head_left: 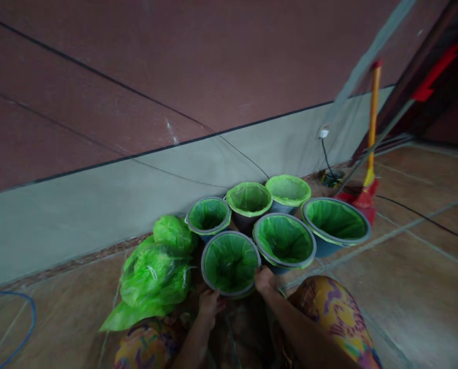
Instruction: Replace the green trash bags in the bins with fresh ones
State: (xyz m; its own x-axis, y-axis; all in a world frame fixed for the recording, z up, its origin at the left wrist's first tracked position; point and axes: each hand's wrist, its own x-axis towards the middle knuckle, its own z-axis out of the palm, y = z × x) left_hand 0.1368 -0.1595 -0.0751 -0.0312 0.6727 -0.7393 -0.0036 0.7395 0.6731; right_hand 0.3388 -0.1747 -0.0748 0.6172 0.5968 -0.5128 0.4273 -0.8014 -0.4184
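Observation:
Both of my hands hold the nearest grey bin [230,264], which is lined with a green plastic bag and stands on the tiled floor. My left hand [209,303] grips its near rim from below left, fingers curled. On the right side of the rim rests my right hand [264,280], also closed on it. Several more grey bins with green liners [283,240] stand behind it toward the wall.
A heap of green plastic bags [155,269] lies to the left of the bins. A red broom with a yellow handle [369,169] leans at the right. A wall socket [323,134] with black cables sits behind; a blue cable [24,318] lies at far left.

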